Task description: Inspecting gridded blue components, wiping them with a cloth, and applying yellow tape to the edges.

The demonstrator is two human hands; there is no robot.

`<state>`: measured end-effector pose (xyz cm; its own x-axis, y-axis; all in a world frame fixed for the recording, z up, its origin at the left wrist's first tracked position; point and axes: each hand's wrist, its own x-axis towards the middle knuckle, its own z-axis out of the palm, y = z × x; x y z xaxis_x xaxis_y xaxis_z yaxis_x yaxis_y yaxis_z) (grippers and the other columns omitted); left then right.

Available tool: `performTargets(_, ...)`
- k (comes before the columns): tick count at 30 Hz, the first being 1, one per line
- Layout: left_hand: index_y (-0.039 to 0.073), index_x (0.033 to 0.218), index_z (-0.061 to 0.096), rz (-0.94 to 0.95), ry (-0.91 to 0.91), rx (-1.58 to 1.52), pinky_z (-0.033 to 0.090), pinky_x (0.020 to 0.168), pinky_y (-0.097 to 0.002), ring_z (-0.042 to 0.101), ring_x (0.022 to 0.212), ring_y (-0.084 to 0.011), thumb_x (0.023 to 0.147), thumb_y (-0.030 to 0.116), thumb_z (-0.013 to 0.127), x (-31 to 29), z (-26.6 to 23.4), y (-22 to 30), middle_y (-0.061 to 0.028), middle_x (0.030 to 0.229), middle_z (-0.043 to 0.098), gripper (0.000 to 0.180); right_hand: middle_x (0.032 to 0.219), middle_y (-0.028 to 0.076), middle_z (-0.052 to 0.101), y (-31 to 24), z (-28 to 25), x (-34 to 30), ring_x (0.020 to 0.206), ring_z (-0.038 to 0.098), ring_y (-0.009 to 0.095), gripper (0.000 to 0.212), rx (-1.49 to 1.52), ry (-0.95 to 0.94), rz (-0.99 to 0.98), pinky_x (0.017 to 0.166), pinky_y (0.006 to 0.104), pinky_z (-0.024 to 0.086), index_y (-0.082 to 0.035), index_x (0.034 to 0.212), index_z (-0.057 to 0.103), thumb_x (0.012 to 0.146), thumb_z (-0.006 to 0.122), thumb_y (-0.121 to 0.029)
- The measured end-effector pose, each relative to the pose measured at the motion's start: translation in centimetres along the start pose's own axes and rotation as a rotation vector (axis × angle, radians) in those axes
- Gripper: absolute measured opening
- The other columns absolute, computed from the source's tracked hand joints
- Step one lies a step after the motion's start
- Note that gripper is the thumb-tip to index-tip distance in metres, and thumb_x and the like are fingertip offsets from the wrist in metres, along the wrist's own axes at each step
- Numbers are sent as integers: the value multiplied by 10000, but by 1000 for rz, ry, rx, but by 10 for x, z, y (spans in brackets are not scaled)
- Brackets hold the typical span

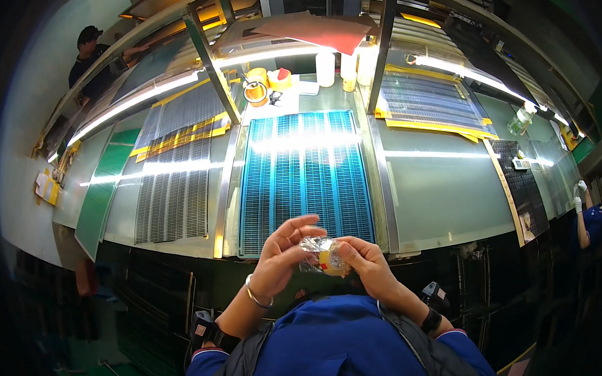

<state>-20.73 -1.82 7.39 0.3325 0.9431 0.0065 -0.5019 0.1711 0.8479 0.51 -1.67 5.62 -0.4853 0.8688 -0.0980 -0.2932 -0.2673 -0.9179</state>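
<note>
In front of my chest, I hold a small packet in crinkled clear plastic (324, 251) with a yellowish part and a spot of red. My right hand (365, 259) pinches its right end between thumb and fingers. At its left end is my left hand (286, 248), thumb against the plastic, upper fingers bent and slightly apart above it. What the wrapping contains I cannot make out. Just beyond my hands, a blue panel (294, 181) with rows of small rectangular cells lies on the lit glass table, a bright light strip reflected across it.
Metal dividers (384, 185) and upright posts (212, 63) flank the blue panel. Behind it stand tape rolls (257, 90) and white bottles (325, 68). A grey patterned sheet (174, 199) and green board (110, 180) lie left, a dark panel (521, 184) right. Other people work at both sides.
</note>
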Motion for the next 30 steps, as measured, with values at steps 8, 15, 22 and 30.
performTargets(8, -42, 1029, 699, 93, 46, 540, 560, 737, -245, 651, 853, -116, 926, 23, 664, -6, 3, 1, -96, 999, 674, 127, 937, 37, 665, -3, 7, 0, 851, 615, 60, 315, 162, 67, 49, 753, 219, 513, -24, 1183, 603, 944, 701, -204)
performTargets(15, -13, 979, 634, 222, 239, 511, 525, 689, -214, 635, 812, -66, 958, 80, 647, -10, 5, -13, -54, 952, 682, 95, 1085, 75, 658, -7, 15, -3, 956, 643, 102, 481, -92, 44, -43, 837, 242, 535, -27, 1258, 551, 845, 790, -86)
performTargets(22, 39, 958, 584, -32, 221, -81, 483, 598, -207, 583, 725, -57, 998, 184, 609, -14, 7, -15, -13, 856, 642, 152, 1098, 71, 657, -6, 10, -4, 961, 652, 122, 446, 183, -147, 46, 854, 266, 546, -15, 1285, 552, 882, 740, -48)
performTargets(30, 31, 974, 542, 255, 530, 305, 504, 636, -195, 576, 721, -43, 997, 142, 605, -13, 22, -19, -14, 832, 614, 130, 1149, 101, 561, 5, 28, -1, 1009, 629, 163, 239, -282, 178, -373, 880, 292, 558, -14, 1057, 589, 892, 738, -102)
